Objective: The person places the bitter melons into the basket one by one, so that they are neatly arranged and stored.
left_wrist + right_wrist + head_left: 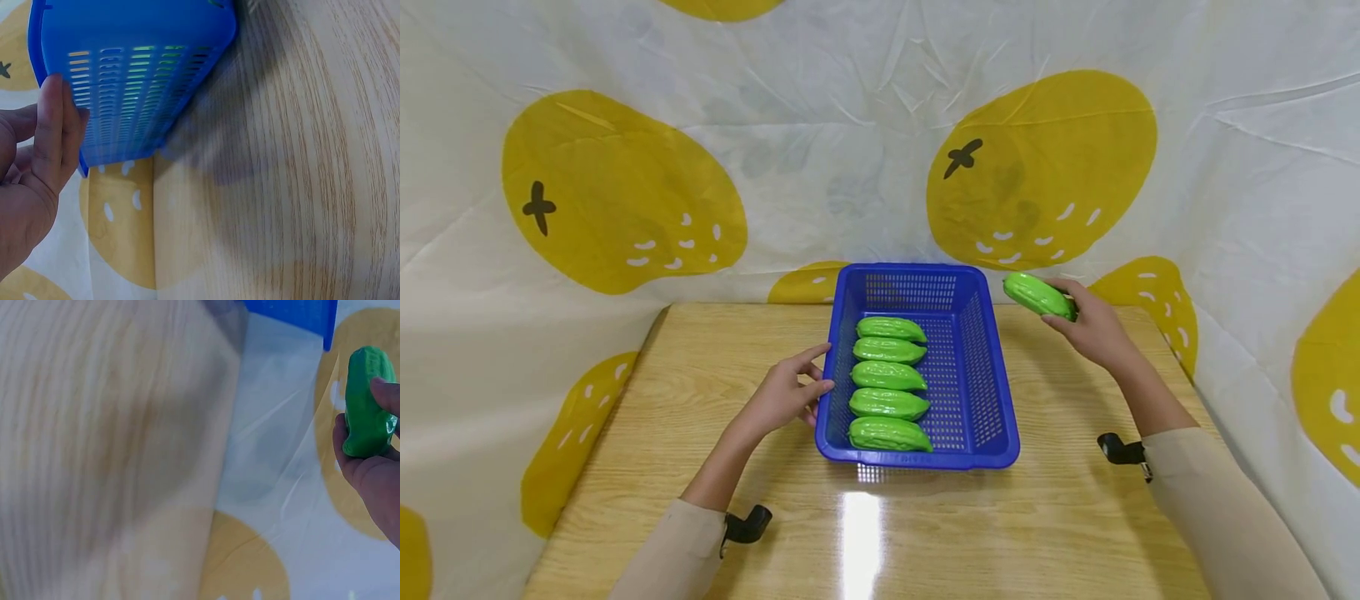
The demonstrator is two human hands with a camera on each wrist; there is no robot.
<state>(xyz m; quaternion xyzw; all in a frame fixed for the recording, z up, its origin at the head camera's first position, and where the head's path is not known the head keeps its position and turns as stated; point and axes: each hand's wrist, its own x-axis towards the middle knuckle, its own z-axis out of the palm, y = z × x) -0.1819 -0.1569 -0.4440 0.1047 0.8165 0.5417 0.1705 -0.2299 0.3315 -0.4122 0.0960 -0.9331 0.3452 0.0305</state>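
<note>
A blue plastic basket (1009,417) with perforated walls stands on the table. Along its left side, several glossy green bitter melons (889,403) lie in a column, pointed ends to the right. My left hand (790,390) holds the basket's left rim, thumb and index fingertip at the edge; in the left wrist view its fingers (50,125) lie against the rim and outer wall. Beyond the basket's right rim, my right hand (1092,329) grips another bitter melon (1033,293) in the air. In the right wrist view, the thumb presses that bitter melon (365,406) against the fingers.
The wood-grain table (1075,517) extends around the basket. A white cloth (820,167) printed with large yellow fruit hangs behind the table and along its sides. Black wrist devices (748,525) sit at both sleeve cuffs.
</note>
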